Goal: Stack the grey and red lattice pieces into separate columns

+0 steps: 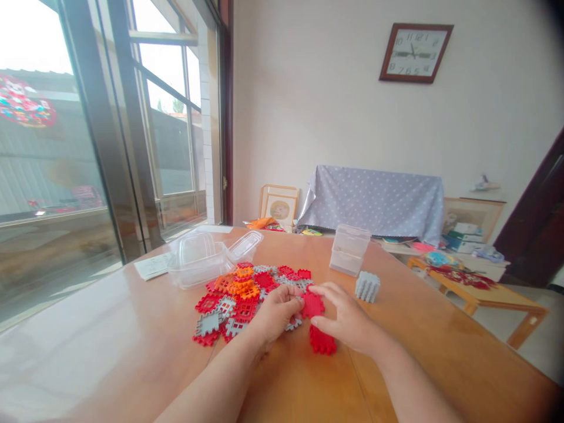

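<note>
Between my hands is a red notched tile (314, 305). My left hand (282, 308) pinches its left edge with thumb and fingers. My right hand (341, 314) is at the tile's right side, its thumb and fingers apart around the edge. Just below, a stack of red tiles (323, 341) rests on the wooden table (299, 388). A loose pile of red, orange and grey tiles (244, 308) spreads to the left, partly behind my left hand. Right of my hands stands a block of grey tiles (367, 286).
Clear plastic containers (198, 261) and a paper (152, 267) lie at the table's back left. A clear box (349, 249) stands at the back right. Beyond the table are a cloth-covered object (374, 200) and a low wooden bench (480, 288).
</note>
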